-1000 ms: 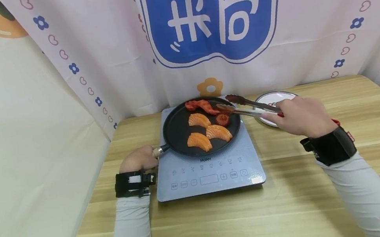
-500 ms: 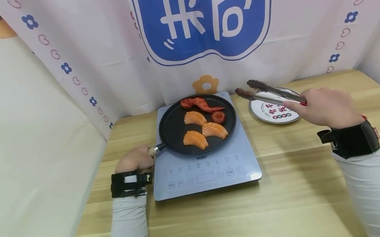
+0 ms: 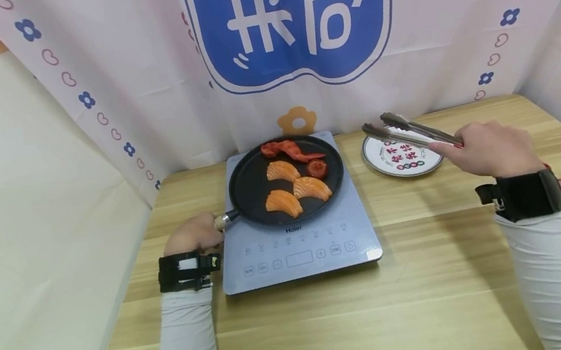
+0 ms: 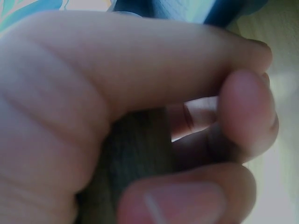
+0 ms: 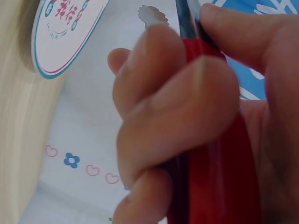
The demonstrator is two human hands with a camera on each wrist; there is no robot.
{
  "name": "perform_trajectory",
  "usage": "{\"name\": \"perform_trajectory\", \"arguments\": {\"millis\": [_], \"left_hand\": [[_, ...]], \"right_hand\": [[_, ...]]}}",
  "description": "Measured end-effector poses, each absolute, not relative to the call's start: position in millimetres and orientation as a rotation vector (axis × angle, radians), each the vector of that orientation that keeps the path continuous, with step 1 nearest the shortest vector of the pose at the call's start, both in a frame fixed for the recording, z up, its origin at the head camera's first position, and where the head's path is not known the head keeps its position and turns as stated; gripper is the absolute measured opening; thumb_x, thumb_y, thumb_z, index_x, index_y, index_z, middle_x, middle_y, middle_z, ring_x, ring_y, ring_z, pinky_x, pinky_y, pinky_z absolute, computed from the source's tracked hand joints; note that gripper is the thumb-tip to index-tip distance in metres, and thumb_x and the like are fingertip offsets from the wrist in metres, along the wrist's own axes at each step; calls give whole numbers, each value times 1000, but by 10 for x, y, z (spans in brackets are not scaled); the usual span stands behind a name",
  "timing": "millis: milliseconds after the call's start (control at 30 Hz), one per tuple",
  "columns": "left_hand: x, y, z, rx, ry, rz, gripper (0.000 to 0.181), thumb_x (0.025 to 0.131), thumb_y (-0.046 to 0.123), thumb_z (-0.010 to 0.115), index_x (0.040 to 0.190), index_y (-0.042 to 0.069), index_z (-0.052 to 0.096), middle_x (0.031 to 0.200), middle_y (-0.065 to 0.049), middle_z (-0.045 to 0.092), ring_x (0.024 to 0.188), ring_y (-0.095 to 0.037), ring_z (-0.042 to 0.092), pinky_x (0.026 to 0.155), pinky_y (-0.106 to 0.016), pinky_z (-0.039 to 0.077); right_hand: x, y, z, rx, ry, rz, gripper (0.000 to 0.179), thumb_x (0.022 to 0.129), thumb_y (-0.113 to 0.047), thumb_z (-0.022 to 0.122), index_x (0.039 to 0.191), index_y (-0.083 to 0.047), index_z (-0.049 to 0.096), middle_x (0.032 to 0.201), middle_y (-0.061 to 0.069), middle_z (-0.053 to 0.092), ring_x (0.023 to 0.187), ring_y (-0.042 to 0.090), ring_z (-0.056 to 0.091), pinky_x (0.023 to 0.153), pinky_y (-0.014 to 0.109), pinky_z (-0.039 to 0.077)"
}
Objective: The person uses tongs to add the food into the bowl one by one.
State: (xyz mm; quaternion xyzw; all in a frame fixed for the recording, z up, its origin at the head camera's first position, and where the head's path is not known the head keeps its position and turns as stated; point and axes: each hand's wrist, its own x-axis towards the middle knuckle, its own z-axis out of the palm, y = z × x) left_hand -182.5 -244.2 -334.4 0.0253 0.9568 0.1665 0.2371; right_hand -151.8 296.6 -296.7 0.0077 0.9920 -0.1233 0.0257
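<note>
My left hand (image 3: pixel 193 233) grips the wood-tipped handle (image 3: pixel 221 222) of a black frying pan (image 3: pixel 250 187); its curled fingers fill the left wrist view. Lying in the pan are three orange salmon slices (image 3: pixel 284 203), a round red slice (image 3: pixel 317 169) like tomato and a wavy red strip (image 3: pixel 290 149). My right hand (image 3: pixel 492 148) holds metal tongs (image 3: pixel 435 134), their arms spread and nothing between the tips. The tips overlap the far side of a white plate (image 3: pixel 377 157) with red lettering. In the right wrist view, fingers wrap the tongs' red handle (image 5: pixel 219 172).
Beneath the pan is a grey-blue induction cooktop (image 3: pixel 293 277) with touch controls along its front. Both stand on a wooden table (image 3: pixel 310 335). A printed cloth (image 3: pixel 157 114) hangs right behind, and a pale sheet (image 3: pixel 29 229) closes off the left.
The tongs have left the food in the pan and moved right with my right hand, over to the plate. My left hand keeps hold of the handle; the food lies as before.
</note>
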Motion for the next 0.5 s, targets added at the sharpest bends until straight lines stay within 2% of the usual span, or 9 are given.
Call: {"name": "perform_trajectory", "arguments": {"millis": [500], "left_hand": [[-1829,-2440,-3358,63,2625,464,16,90,5,58,76,12,52,68,-1,55,57,-14,52,53,-26,44]], "right_hand": [[-1615,3115,-3149,70,2982,-384,74,95,-84,36,72,-15,48,69,4,48,67,26,53,58,43,36]]}}
